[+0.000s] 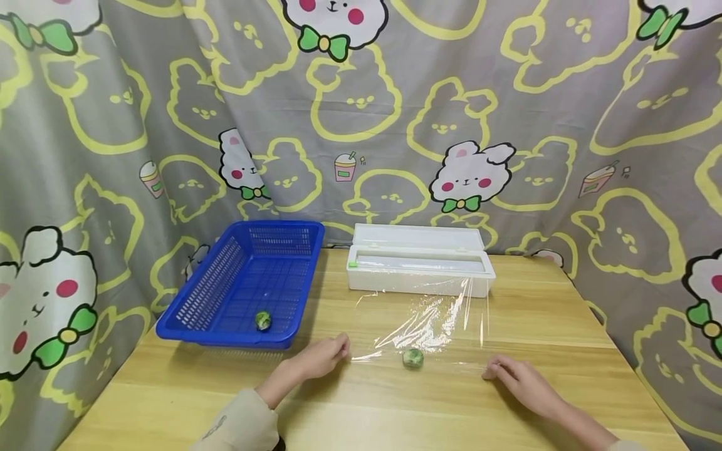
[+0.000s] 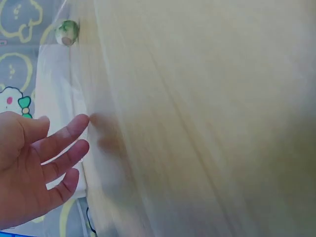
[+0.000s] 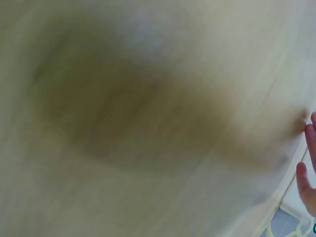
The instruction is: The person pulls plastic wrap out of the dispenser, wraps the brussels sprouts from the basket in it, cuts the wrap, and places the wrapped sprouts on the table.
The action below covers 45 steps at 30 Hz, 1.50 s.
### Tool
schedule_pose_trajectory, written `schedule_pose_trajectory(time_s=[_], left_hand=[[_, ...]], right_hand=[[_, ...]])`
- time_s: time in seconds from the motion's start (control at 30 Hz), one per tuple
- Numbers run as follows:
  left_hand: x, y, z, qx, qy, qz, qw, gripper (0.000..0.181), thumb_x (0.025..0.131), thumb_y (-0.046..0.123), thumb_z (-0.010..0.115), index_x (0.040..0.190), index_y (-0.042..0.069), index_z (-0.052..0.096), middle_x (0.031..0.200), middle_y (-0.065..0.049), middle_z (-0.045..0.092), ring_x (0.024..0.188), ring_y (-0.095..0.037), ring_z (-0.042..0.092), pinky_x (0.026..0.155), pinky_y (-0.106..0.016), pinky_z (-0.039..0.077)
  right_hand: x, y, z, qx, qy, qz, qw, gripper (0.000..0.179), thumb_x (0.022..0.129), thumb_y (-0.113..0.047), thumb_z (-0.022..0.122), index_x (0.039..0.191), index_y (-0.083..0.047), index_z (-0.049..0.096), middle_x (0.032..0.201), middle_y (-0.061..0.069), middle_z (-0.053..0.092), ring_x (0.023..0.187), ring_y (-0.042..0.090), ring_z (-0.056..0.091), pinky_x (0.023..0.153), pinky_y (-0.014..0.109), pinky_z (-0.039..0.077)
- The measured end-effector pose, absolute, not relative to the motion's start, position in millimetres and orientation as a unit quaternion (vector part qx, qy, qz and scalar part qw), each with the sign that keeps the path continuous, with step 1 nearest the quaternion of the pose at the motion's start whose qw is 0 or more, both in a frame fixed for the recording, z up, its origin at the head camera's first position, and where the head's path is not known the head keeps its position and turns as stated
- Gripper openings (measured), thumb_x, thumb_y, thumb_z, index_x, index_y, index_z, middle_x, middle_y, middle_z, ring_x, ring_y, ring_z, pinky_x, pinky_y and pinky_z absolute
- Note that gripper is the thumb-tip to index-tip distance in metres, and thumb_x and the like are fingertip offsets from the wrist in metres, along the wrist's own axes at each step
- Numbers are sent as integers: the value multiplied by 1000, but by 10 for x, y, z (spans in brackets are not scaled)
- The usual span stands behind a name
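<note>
A sheet of clear plastic wrap (image 1: 429,322) stretches over the wooden table from a white wrap dispenser (image 1: 417,282). Near its front edge sits a small green Brussels sprout (image 1: 413,358); whether it lies on or under the film, I cannot tell. My left hand (image 1: 323,358) is by the film's left front corner. In the left wrist view, this hand (image 2: 42,165) has loosely bent fingers, the thumb apart from the index fingertip. My right hand (image 1: 521,383) pinches the right front corner between thumb and index finger; only fingertips (image 3: 310,140) show in the right wrist view.
A blue plastic basket (image 1: 313,275) stands at the back left with another Brussels sprout (image 1: 263,321) inside. The dispenser's lid (image 1: 417,237) is raised. A patterned curtain (image 1: 361,113) hangs behind the table (image 1: 361,413).
</note>
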<state>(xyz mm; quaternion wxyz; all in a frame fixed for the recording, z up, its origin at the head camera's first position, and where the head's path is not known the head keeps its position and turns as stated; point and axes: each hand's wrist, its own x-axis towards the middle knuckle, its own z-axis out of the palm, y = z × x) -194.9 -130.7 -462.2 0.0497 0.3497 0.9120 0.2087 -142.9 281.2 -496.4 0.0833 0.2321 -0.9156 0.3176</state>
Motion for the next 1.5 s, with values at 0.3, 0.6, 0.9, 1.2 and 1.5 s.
schedule_pose_trajectory(time_s=[0.3, 0.6, 0.9, 1.2, 1.5], left_hand=[[-2048, -1222, -4658, 297, 916, 262, 71, 13, 91, 0, 49, 80, 6, 48, 71, -6, 65, 64, -12, 57, 58, -20, 39], [-2097, -1099, -4597, 259, 929, 245, 95, 14, 89, -1, 50, 76, 5, 51, 67, -6, 63, 62, -12, 53, 56, -22, 37], [-2138, -980, -4649, 205, 965, 147, 75, 11, 86, 6, 53, 76, 10, 54, 68, -4, 59, 66, -19, 56, 57, -31, 45], [-2070, -857, -4649, 177, 981, 76, 27, 9, 85, 9, 58, 78, 9, 53, 70, -10, 63, 65, -26, 61, 53, -39, 50], [-2077, -875, -4721, 241, 967, 82, -29, 11, 80, 3, 62, 80, 10, 54, 75, -5, 52, 68, -18, 52, 52, -28, 46]], right_hand=[[-1509, 2706, -4878, 106, -923, 370, -7, 16, 95, -10, 49, 84, -7, 60, 73, 0, 68, 64, 0, 59, 64, 28, 52], [-1544, 2592, -4823, 24, -944, 330, -3, 16, 88, -4, 52, 74, -7, 60, 65, -1, 59, 50, 3, 40, 48, 19, 35], [-1593, 2589, -4887, 28, -955, 295, -12, 22, 85, -6, 55, 64, -11, 56, 57, -5, 53, 50, 5, 39, 50, 20, 31], [-1571, 2546, -4876, 35, -974, 224, 13, 17, 86, -8, 58, 69, -13, 59, 57, -5, 46, 50, 5, 37, 45, 18, 28], [-1539, 2528, -4915, 52, -976, 205, 46, 7, 83, -2, 60, 80, -7, 63, 59, -6, 51, 46, 3, 33, 41, 14, 24]])
